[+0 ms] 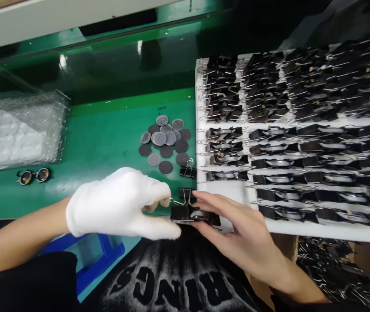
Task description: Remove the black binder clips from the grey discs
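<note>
My left hand (122, 206), in a white glove, has its thumb and fingers closed around the wire handles of a black binder clip (178, 213). My right hand (237, 225) is bare and pinches a small assembly beside that clip, where a grey round part (198, 215) shows between black pieces. Its exact kind is partly hidden by the fingers. Another black binder clip (188, 171) lies on the green table just beyond my hands. Several grey and black discs (159, 138) are piled further back.
On the right, a white board (230, 190) bears rows of clipped pieces (282, 164). Round-lensed eyewear (34, 176) lies at left below stacked clear plastic trays (18, 134). A cardboard box of loose binder clips (331, 264) stands low right. A blue frame (100, 260) is below the table edge.
</note>
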`<state>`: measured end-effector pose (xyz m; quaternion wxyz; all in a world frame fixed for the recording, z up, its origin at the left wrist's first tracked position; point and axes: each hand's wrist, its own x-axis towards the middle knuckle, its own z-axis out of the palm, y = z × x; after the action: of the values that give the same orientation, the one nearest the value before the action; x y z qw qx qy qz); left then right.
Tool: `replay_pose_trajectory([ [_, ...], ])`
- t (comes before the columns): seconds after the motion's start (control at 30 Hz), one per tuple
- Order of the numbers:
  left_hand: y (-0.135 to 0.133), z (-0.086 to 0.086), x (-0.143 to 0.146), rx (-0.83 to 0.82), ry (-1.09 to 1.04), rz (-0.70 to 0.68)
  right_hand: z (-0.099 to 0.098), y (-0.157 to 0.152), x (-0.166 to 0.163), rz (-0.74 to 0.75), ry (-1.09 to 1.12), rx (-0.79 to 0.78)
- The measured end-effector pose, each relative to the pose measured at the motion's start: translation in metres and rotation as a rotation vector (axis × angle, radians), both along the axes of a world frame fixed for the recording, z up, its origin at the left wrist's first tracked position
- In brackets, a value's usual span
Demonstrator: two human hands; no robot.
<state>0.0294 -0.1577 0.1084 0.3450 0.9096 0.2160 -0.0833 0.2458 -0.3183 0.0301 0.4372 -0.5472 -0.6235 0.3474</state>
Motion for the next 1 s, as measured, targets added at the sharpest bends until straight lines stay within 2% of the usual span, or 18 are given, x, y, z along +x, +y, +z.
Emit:
replay_pose_trajectory([
  [0.07,-0.005,0.000,0.003,-0.127,0.059,0.059,-0.008,-0.011,0.000,-0.045,-0.132,0.218],
  [0.13,-0.013,-0.004,0.009,-0.334,0.136,0.135,-0.017,-0.022,0.002,-0.026,-0.242,0.379],
  [0.2,-0.022,-0.011,0.016,-0.524,0.216,0.195,-0.023,-0.031,0.005,0.010,-0.343,0.452],
  [0.27,-0.029,-0.022,0.023,-0.555,0.223,0.215,-0.025,-0.039,0.011,-0.038,-0.532,0.476],
  [0.33,-0.035,-0.034,0.031,-0.328,0.094,0.168,-0.023,-0.045,0.018,-0.154,-0.770,0.559],
  [0.4,-0.038,-0.045,0.040,0.102,-0.090,0.080,-0.021,-0.049,0.025,-0.251,-0.925,0.658],
  [0.47,-0.040,-0.054,0.051,0.519,-0.219,-0.033,-0.021,-0.052,0.028,-0.303,-0.945,0.688],
  [0.53,-0.043,-0.059,0.062,0.771,-0.252,-0.109,-0.024,-0.054,0.028,-0.329,-0.921,0.651],
  [0.6,-0.046,-0.062,0.072,0.870,-0.250,-0.141,-0.028,-0.055,0.027,-0.321,-0.897,0.626],
  [0.77,-0.054,-0.066,0.082,0.989,-0.219,-0.105,-0.033,-0.054,0.027,-0.273,-0.807,0.603],
  [0.83,-0.056,-0.069,0.082,1.014,-0.203,-0.047,-0.030,-0.051,0.028,-0.207,-0.837,0.516],
  [1.0,-0.052,-0.081,0.081,0.985,-0.288,0.042,-0.016,-0.040,0.021,-0.036,-1.104,0.235],
])
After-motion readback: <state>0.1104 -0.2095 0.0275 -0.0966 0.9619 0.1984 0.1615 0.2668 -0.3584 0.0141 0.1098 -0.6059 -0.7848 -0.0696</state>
